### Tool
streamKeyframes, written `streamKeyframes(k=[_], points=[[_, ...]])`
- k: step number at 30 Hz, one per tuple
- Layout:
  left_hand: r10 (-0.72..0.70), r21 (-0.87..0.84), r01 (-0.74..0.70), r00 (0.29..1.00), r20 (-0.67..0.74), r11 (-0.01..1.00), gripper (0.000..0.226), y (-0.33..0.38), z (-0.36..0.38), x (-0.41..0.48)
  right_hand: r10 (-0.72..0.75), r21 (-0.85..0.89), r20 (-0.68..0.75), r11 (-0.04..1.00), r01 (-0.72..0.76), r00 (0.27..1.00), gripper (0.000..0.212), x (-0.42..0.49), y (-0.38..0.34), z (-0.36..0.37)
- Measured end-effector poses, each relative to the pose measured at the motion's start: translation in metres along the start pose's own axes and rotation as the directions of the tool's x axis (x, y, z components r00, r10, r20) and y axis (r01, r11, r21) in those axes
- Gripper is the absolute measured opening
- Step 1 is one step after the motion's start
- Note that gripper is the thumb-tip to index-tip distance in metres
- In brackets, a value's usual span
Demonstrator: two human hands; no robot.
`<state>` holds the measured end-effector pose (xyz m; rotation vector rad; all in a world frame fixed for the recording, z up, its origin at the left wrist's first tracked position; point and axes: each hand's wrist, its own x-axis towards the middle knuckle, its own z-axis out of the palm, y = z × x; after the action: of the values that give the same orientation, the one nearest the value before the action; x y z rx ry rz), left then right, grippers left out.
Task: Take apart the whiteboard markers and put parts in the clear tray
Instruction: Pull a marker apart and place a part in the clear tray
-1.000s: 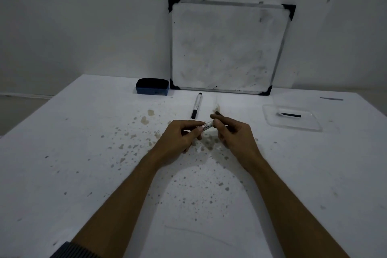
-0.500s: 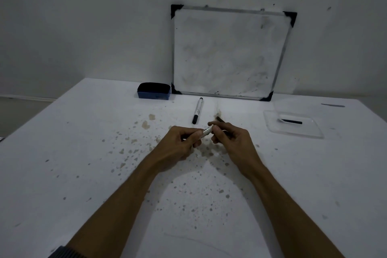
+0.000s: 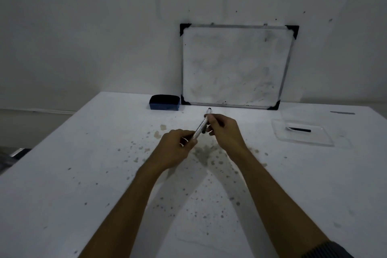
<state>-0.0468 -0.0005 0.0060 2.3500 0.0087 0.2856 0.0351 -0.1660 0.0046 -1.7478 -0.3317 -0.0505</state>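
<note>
I hold a white whiteboard marker (image 3: 200, 130) between both hands above the stained middle of the table, tilted up and away to the right. My left hand (image 3: 174, 148) pinches its near end; my right hand (image 3: 225, 131) grips its far end. Just behind them a second marker (image 3: 209, 111) lies on the table, mostly hidden by my fingers, with only its far end showing. The clear tray (image 3: 280, 136) sits at the right and has one black marker part (image 3: 299, 130) in it.
A small whiteboard (image 3: 234, 67) leans against the wall at the back of the table. A blue eraser (image 3: 164, 102) lies left of it. A thin dark strip (image 3: 342, 113) lies at the far right. Ink stains speckle the table (image 3: 83, 174).
The held marker has swung from nearly level to a steeper tilt. Both hands have shifted away from me, and now cover most of the marker lying on the table.
</note>
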Motion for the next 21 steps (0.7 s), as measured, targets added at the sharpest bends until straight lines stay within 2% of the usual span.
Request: streamKeyframes(k=[4, 6, 9, 14, 18, 21], points=[[-0.103, -0.026, 0.099, 0.973, -0.206, 0.995, 0.040, -0.017, -0.016, 0.014, -0.133, -0.296, -0.040, 0.948, 0.116, 0.990, 0.026, -0.007, 0.022, 0.013], [-0.135, 0.006, 0.141, 0.955, -0.265, 0.990, 0.037, -0.028, -0.016, 0.035, -0.136, -0.349, -0.026, 0.930, 0.118, 0.990, 0.024, -0.011, 0.031, 0.013], [-0.156, 0.101, 0.196, 0.939, -0.307, 0.975, 0.026, -0.039, -0.003, 0.069, -0.090, -0.261, -0.047, 0.963, 0.074, 0.995, 0.029, -0.008, 0.029, 0.013], [-0.168, 0.279, 0.281, 0.915, -0.367, 0.918, 0.025, -0.051, 0.032, 0.103, -0.070, -0.209, -0.054, 0.976, 0.057, 0.996, 0.036, -0.007, 0.026, 0.012], [-0.151, 0.262, 0.282, 0.891, -0.429, 0.923, 0.023, -0.060, 0.045, 0.108, -0.049, -0.209, -0.059, 0.977, 0.036, 0.997, 0.034, -0.003, 0.027, 0.012], [-0.162, 0.232, 0.284, 0.886, -0.434, 0.930, 0.034, -0.059, 0.045, 0.106, -0.055, -0.182, -0.061, 0.982, 0.043, 0.997, 0.028, -0.004, 0.024, 0.010]])
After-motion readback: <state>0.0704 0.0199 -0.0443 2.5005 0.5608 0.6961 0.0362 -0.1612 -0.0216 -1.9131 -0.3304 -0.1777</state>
